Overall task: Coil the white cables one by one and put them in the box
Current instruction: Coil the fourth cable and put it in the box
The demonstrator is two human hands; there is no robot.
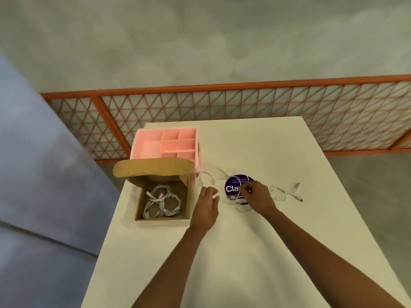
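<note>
White cable (241, 210): left hand (205, 204) pinches one end, right hand (255, 196) seemingly grips loop.

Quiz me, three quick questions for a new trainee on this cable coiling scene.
1. True or false: the cardboard box holds coiled cables.
2. What lies on the table to the right of the right hand? A) a loose cable B) the pink organizer C) the cardboard box
3. Fill in: the ____ hand pinches a white cable over the purple disc.
Key: 1 true; 2 A; 3 right.
</note>
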